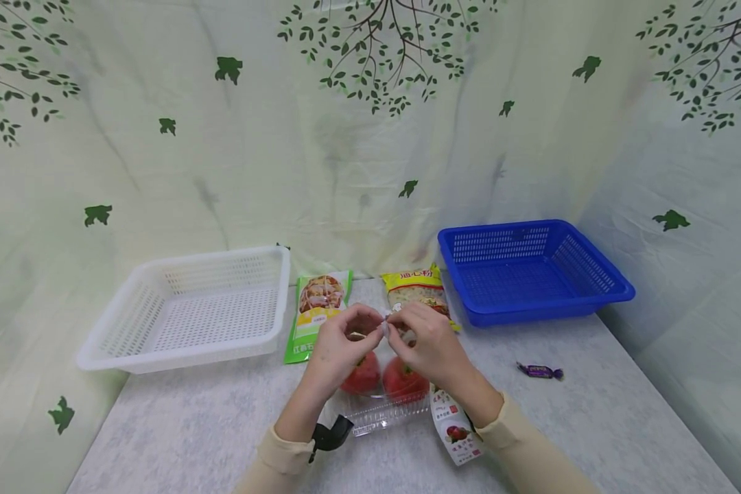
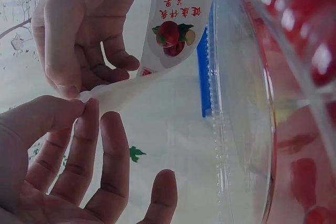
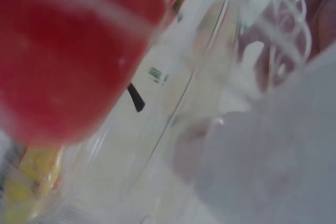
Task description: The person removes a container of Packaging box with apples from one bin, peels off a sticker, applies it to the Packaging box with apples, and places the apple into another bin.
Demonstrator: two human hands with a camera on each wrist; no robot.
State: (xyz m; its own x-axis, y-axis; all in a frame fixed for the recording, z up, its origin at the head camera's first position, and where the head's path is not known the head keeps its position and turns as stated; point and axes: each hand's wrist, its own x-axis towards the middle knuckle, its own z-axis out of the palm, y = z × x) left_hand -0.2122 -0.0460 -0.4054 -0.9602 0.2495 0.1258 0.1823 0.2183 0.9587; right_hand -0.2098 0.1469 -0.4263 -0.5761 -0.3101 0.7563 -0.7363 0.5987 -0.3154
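Fingertips of both hands meet above the middle of the table (image 1: 222,425), pinched on the same small white strip (image 1: 385,328). The left hand (image 1: 341,346) nips the strip's end between thumb and forefinger; in the left wrist view its other fingers (image 2: 113,166) spread loosely below, holding nothing. The right hand (image 1: 428,343) comes in from the right and pinches the strip just beside the left's grip, so the two sets of fingertips nearly touch.

In the left wrist view the strip (image 2: 126,90) runs from the pinch up to a printed apple label (image 2: 176,22), beside the curved wall of the clear plastic box (image 2: 236,129). That box (image 1: 385,412) lies directly under the hands, at the near middle of the table, with two red apples (image 1: 383,376) inside. The label (image 1: 457,429) hangs off the box's right end onto the table by the right wrist. The right wrist view is blurred, showing only red fruit and clear plastic close up.

Beyond the hands lie a green snack packet (image 1: 318,309) and a yellow pasta packet (image 1: 415,291). A white basket (image 1: 130,322) sits far left, a blue basket (image 1: 599,285) far right. A purple wrapped candy (image 1: 540,371) lies alone to the right, well apart from the hands.
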